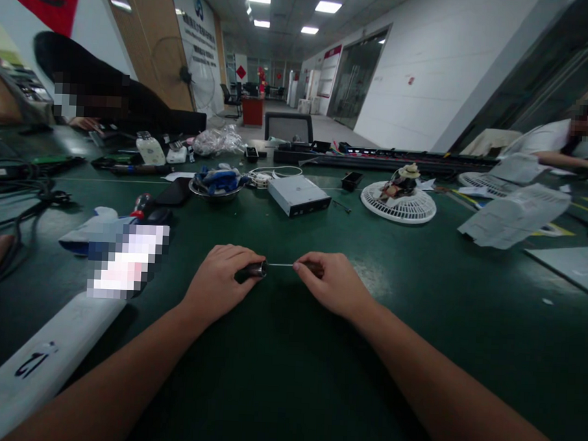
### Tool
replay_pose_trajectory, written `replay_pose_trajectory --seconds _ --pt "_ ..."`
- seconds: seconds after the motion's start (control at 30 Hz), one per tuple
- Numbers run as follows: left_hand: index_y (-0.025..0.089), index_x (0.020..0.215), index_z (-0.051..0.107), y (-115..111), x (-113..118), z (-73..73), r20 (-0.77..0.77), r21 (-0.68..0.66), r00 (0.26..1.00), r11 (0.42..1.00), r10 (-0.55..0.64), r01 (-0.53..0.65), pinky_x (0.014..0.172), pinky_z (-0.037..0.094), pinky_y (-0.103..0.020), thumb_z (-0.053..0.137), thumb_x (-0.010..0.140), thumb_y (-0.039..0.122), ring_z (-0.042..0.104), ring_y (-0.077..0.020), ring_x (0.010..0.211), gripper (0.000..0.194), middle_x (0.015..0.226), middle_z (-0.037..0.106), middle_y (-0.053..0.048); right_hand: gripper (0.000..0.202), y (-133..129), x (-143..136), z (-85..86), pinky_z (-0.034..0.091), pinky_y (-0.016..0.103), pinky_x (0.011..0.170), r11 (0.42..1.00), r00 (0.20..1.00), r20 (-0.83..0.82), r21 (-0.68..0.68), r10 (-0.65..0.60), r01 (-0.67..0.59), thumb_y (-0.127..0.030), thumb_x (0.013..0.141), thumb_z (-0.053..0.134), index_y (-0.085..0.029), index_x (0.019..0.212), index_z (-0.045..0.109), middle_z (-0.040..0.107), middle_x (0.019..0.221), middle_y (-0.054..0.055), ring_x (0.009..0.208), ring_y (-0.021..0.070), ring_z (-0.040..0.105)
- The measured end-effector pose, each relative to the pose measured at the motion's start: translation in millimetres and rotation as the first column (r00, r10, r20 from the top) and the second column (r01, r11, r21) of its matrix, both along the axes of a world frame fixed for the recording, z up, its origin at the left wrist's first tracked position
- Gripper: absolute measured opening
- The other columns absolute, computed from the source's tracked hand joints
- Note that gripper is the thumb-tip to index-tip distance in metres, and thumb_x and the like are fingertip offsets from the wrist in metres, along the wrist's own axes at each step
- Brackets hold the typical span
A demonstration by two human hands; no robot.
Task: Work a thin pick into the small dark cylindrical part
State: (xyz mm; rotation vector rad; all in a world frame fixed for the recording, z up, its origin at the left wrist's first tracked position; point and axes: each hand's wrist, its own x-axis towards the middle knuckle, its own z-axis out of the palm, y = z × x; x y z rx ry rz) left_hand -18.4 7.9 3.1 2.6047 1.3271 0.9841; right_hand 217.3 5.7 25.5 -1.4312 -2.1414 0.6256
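My left hand (221, 277) is closed around a small dark cylindrical part (253, 270) whose metal end sticks out to the right. A thin metal rod (280, 265) runs from that end across to my right hand (331, 282), which pinches its other end between thumb and fingers. Both hands rest low over the dark green table (278, 363), close to its middle, about a hand's width apart.
A grey drive box (298, 195), a metal bowl of parts (216, 181) and a white fan grille (398, 203) lie beyond my hands. A white board (39, 359) lies at the left. Cables (17, 189) trail far left. Other people sit at both far corners.
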Motion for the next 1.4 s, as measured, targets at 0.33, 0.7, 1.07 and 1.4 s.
replay_pose_trajectory --seconds 0.33,0.7,1.07,1.4 --pt "0.023 0.102 0.068 -0.2 -0.3 0.0 -0.005 -0.013 1.000 1.000 -0.008 0.007 0.083 0.046 -0.043 0.070 0.078 0.015 0.064 -0.0238 0.094 0.026 0.101 0.072 -0.002 0.030 2.7 -0.5 0.2 0.029 0.027 0.047 0.994 0.999 -0.027 -0.106 -0.037 0.034 -0.036 0.090 0.053 -0.017 0.079 0.073 0.060 0.058 0.001 0.049 0.0112 0.047" --pt "0.023 0.103 0.067 -0.1 0.4 -0.3 -0.006 -0.008 0.999 0.999 0.037 -0.037 0.083 0.046 -0.043 0.070 0.078 0.015 0.064 -0.0243 0.093 0.026 0.100 0.072 -0.003 0.034 -0.6 -2.3 2.4 0.027 0.030 0.050 0.995 0.992 0.107 -0.073 -0.059 0.067 -0.041 0.091 0.051 -0.019 0.070 0.066 0.061 0.060 0.003 0.052 0.0136 0.047" --pt "0.020 0.102 0.067 3.6 -0.5 -2.0 0.116 -0.090 0.946 0.952 0.303 -0.294 0.086 0.051 -0.041 0.074 0.076 0.020 0.066 -0.0238 0.092 0.027 0.100 0.070 -0.004 0.034 -8.8 -26.9 -12.1 0.043 0.030 0.069 0.990 0.989 -0.066 -0.037 0.133 -0.136 -0.032 0.071 0.080 -0.021 0.097 0.061 0.060 0.092 0.003 0.084 0.0178 0.056" --pt "0.020 0.113 0.062 0.8 0.8 -0.1 0.146 -0.102 0.983 0.990 0.112 -0.098 0.088 0.052 -0.038 0.070 0.082 0.018 0.064 -0.0209 0.096 0.032 0.105 0.067 -0.005 0.013 -6.7 -20.8 -11.7 0.050 0.029 0.068 0.999 0.961 -0.273 0.011 0.043 -0.042 -0.012 0.076 0.063 -0.020 0.081 0.054 0.066 0.083 0.001 0.073 0.0137 0.062"
